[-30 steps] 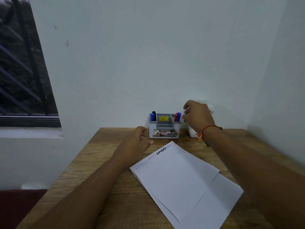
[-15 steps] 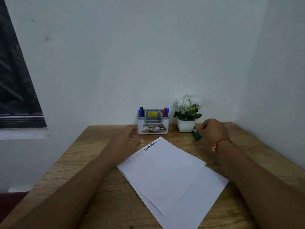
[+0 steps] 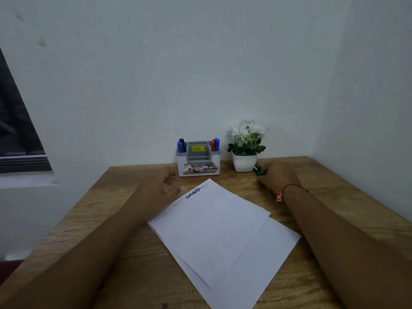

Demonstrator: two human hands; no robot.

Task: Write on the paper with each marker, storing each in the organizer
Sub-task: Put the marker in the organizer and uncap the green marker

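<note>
Right fingers curl down over the near end of the green marker; contact is partly hidden under the knuckles, but it reads as a grip. The marker lies on the table, right of centre, its far end just beside the white pot with its white flowers. The right hand sits palm-down and well clear of the paper, with a red thread round the wrist. Left fingers are loosely bent and hold nothing. The left hand rests at the paper's upper left edge, close to a row of faint scribbles and one bold black scribble. The paper is several sheets fanned slightly, lying askew at centre frame. Behind it, against the wall, stands the organizer, grey and white. Its left slot holds a blue marker and a black marker; its right slot holds a red marker and a second blue. All four stand upright. A dark window is at the left edge of frame.
</note>
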